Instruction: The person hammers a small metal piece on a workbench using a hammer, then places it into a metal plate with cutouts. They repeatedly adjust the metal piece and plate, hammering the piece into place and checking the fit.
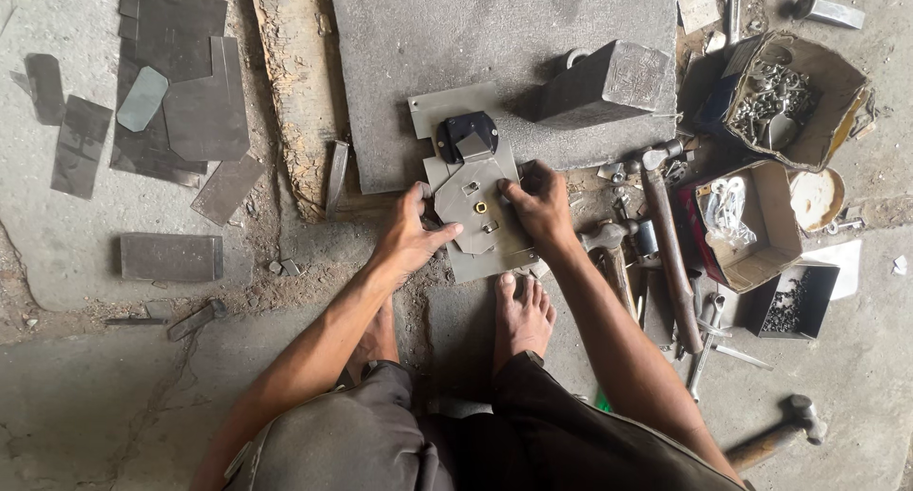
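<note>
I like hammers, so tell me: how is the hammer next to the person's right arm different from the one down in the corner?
The long brown-handled hammer beside the right hand lies nearly straight up the picture among other tools; the short wooden-handled hammer in the corner lies slanted, alone on bare concrete floor. The first shows a longer handle; the second's handle runs out of the picture. Both have grey metal heads and neither is held.
</note>
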